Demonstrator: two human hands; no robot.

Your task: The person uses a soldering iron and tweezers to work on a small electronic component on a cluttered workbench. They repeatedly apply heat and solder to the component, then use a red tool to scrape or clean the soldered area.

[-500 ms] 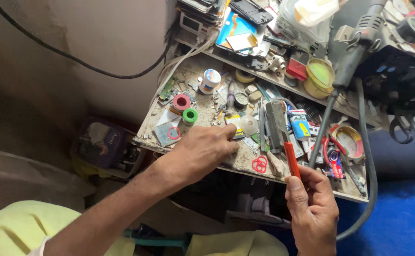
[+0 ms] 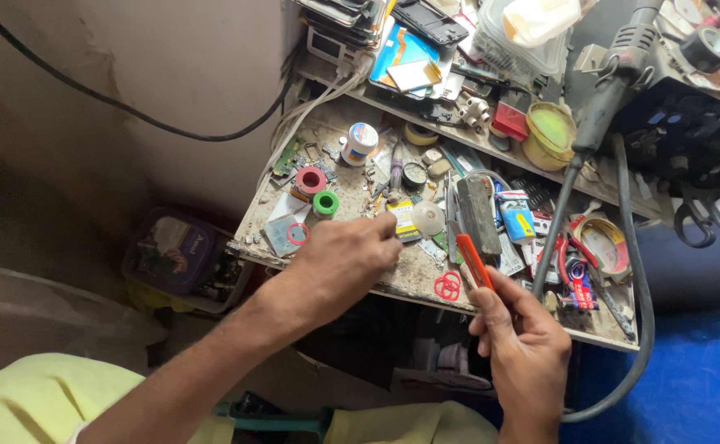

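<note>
Orange cutter (image 2: 473, 260) gripped in right hand (image 2: 524, 345) fingers points up-left; left hand (image 2: 339, 263) curled.

We are reaching our left hand (image 2: 339, 263) over the near edge of the surface (image 2: 409, 279), fingers curling down; our right hand (image 2: 524, 349) is hovering beside it, grip closing.

- Soft, even daylight; no hard glare.
- Deep shadow beneath the cluttered, dusty wooden table (image 2: 413, 279).
- Wide-angle bending at the edges.
- Mostly sharp; small parts indistinct.
</note>
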